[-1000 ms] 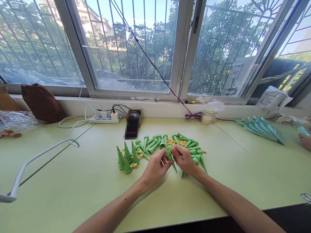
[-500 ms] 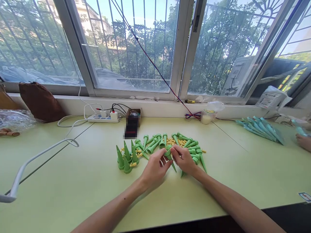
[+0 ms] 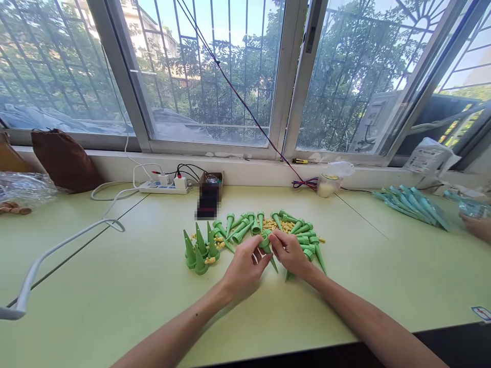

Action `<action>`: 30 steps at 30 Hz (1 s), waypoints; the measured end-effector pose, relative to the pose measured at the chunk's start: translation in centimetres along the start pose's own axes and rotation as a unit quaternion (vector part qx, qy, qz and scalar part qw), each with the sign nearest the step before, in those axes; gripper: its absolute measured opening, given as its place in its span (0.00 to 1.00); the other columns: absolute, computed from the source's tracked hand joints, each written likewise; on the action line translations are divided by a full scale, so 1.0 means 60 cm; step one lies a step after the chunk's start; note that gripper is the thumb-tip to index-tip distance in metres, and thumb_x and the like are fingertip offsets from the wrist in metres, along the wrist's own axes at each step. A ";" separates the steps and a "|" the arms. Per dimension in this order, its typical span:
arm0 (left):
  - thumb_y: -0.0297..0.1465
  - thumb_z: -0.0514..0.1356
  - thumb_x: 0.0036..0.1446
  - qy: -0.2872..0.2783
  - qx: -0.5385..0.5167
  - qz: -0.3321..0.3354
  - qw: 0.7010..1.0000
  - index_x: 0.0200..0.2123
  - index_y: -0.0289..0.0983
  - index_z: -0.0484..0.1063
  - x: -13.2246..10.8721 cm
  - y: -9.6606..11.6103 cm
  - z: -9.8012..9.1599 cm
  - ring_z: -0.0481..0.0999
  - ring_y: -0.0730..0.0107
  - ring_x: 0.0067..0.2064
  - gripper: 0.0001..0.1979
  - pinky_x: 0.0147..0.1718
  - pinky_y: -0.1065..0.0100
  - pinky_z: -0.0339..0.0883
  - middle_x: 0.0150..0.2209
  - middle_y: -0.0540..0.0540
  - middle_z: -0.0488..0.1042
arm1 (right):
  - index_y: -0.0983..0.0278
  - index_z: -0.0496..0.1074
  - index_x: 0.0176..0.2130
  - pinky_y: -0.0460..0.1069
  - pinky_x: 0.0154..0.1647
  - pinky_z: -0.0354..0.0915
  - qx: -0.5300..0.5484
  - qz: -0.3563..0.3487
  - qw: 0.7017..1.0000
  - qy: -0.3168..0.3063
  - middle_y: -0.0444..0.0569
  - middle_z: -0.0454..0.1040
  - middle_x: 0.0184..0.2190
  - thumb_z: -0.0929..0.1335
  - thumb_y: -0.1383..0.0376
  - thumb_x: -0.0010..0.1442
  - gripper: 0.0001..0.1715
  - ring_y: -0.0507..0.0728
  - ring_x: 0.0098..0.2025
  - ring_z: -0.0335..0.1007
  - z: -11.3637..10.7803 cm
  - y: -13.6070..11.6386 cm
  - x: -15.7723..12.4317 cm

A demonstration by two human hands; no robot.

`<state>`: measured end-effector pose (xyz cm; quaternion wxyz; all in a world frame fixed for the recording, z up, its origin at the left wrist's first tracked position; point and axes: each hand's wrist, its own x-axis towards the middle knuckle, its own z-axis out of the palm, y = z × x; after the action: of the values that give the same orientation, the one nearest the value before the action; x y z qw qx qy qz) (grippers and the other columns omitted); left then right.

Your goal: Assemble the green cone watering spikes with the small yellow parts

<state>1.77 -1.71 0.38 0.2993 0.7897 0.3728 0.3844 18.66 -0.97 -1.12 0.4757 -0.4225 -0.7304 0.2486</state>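
Observation:
My left hand is closed around a green plastic spike, a hollow cone held with its wide collar up and its point down. My right hand pinches at the collar's right edge; whatever is between its fingertips is hidden. Several green spikes lie in an arc beyond both hands, around a pile of small yellow pegs. To the left, several spikes stand point up on their collars, with a few yellow pegs beside them.
A power strip and a small box stand at the back by the window. A jar is behind the spikes. At right, another person's hand is near blue-green plastic packets. A white cable holder rises at left.
My hands and the spike they hold stay nearly still. At the far right, the other person's hand and a blue-green packet have shifted left, closer to the packet pile.

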 end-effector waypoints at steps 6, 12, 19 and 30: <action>0.31 0.59 0.58 0.001 -0.006 0.002 1.000 0.31 0.39 0.63 0.000 -0.002 0.000 0.70 0.72 0.28 0.06 0.26 0.71 0.64 0.28 0.52 0.69 | 0.60 0.56 0.25 0.46 0.22 0.52 -0.001 0.002 1.000 -0.001 0.39 0.59 0.16 0.58 0.52 0.71 0.25 0.51 0.19 0.53 0.000 -0.001 0.001; 0.30 0.59 0.58 -0.001 0.003 0.002 1.000 0.31 0.39 0.63 -0.001 -0.001 0.000 0.70 0.72 0.28 0.06 0.26 0.71 0.64 0.28 0.52 0.69 | 0.60 0.56 0.25 0.47 0.23 0.52 -0.009 -0.012 1.000 0.003 0.39 0.58 0.18 0.58 0.52 0.71 0.25 0.51 0.20 0.53 0.000 0.001 0.002; 0.30 0.59 0.58 -0.005 0.005 -0.001 1.000 0.31 0.39 0.62 -0.001 0.000 -0.001 0.69 0.72 0.28 0.06 0.27 0.70 0.64 0.27 0.52 0.69 | 0.60 0.56 0.25 0.47 0.22 0.52 -0.008 -0.007 1.000 -0.001 0.39 0.59 0.17 0.58 0.51 0.71 0.25 0.51 0.20 0.53 -0.001 -0.001 0.002; 0.30 0.59 0.58 0.005 0.007 0.013 1.000 0.31 0.38 0.64 0.000 0.002 -0.001 0.70 0.72 0.28 0.05 0.26 0.71 0.65 0.28 0.52 0.70 | 0.60 0.55 0.25 0.47 0.22 0.54 -0.004 -0.006 1.000 -0.003 0.40 0.60 0.17 0.57 0.50 0.71 0.26 0.51 0.20 0.55 0.000 0.000 0.003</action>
<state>1.76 -1.78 0.53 0.2870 0.7948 0.3665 0.3894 18.63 -0.85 -1.02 0.4736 -0.4194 -0.7350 0.2442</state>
